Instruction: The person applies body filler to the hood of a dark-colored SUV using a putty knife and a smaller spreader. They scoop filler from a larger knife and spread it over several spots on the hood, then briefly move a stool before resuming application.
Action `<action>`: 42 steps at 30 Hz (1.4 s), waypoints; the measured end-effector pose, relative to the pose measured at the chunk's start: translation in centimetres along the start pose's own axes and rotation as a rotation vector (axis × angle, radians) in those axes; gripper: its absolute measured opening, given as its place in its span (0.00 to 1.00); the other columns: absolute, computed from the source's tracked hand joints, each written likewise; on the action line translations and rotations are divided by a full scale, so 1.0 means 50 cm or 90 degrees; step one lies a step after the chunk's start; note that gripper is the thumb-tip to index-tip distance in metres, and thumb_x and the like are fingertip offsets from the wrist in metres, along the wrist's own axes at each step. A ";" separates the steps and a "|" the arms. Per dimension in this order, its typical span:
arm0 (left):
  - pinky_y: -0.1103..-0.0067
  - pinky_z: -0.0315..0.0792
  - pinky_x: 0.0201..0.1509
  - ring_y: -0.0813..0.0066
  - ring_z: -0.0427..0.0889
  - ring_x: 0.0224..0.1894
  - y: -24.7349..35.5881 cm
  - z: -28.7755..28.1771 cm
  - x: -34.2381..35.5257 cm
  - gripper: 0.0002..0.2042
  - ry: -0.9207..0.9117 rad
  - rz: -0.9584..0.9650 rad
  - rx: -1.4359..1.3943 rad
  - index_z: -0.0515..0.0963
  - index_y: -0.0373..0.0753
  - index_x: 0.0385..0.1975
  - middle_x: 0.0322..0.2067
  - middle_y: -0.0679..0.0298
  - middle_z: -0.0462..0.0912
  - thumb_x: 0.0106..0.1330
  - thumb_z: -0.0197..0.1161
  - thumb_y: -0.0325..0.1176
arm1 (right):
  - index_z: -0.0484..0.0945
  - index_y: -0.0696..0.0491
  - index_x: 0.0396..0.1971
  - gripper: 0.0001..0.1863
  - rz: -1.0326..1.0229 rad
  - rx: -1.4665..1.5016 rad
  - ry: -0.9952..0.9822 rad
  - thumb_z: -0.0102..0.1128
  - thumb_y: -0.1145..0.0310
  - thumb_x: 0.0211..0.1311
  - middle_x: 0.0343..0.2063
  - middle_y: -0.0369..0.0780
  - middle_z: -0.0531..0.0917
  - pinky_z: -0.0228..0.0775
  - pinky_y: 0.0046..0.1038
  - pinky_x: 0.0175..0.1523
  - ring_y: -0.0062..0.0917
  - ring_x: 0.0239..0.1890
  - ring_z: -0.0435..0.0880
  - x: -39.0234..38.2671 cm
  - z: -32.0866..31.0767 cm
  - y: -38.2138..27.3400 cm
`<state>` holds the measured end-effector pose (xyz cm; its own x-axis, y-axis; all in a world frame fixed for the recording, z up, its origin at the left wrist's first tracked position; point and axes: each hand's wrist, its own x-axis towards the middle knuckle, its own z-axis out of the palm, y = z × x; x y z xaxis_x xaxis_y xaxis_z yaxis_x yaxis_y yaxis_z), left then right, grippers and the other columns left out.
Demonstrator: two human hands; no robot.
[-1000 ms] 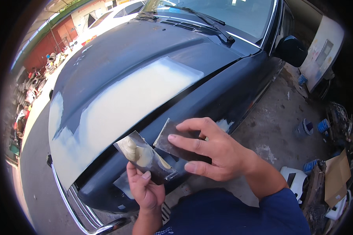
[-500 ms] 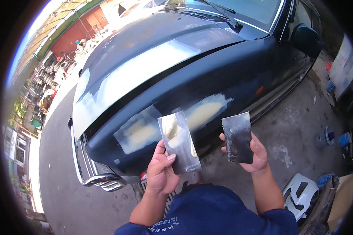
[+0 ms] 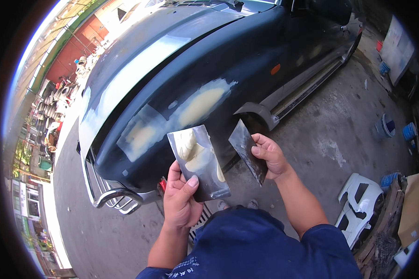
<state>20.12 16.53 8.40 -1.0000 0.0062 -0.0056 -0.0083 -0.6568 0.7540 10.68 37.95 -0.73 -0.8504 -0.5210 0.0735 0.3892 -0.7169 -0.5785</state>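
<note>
My left hand (image 3: 181, 197) is closed on the lower left edge of a grey flat putty board (image 3: 212, 179), thumb on top. Cream body filler (image 3: 187, 146) is heaped and smeared on the board's upper half. My right hand (image 3: 270, 157) pinches a dark, stained flat spreader (image 3: 247, 153), turned at a slant, to the right of the board and apart from it. Beyond both stands a dark car fender (image 3: 219, 60) with two sanded patches; cream filler covers the larger patch (image 3: 202, 106) and the smaller patch (image 3: 142, 136).
A chrome bumper guard (image 3: 118, 195) juts out at the car's front left. To the right on the concrete floor lie a white bumper part (image 3: 358, 204), cardboard (image 3: 414, 209) and blue-banded buckets (image 3: 384, 126). Tyres (image 3: 49, 104) are piled at far left.
The view has shifted, showing more of the car's side. My right hand has moved left, nearer the board, and turned its spreader to a slant. My left hand still holds the board.
</note>
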 end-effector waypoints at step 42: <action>0.74 0.67 0.59 0.72 0.75 0.53 -0.020 -0.073 -0.097 0.20 -0.051 0.102 0.100 0.65 0.30 0.57 0.50 0.57 0.76 0.66 0.56 0.25 | 0.78 0.53 0.48 0.20 -0.261 -0.983 -0.206 0.61 0.75 0.51 0.48 0.44 0.77 0.70 0.33 0.53 0.37 0.49 0.76 -0.013 0.118 -0.045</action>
<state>24.98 14.38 5.27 -0.9852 -0.0247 0.1698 0.1570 -0.5292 0.8339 12.44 37.15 5.32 -0.6185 -0.6363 0.4611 -0.7054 0.1910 -0.6826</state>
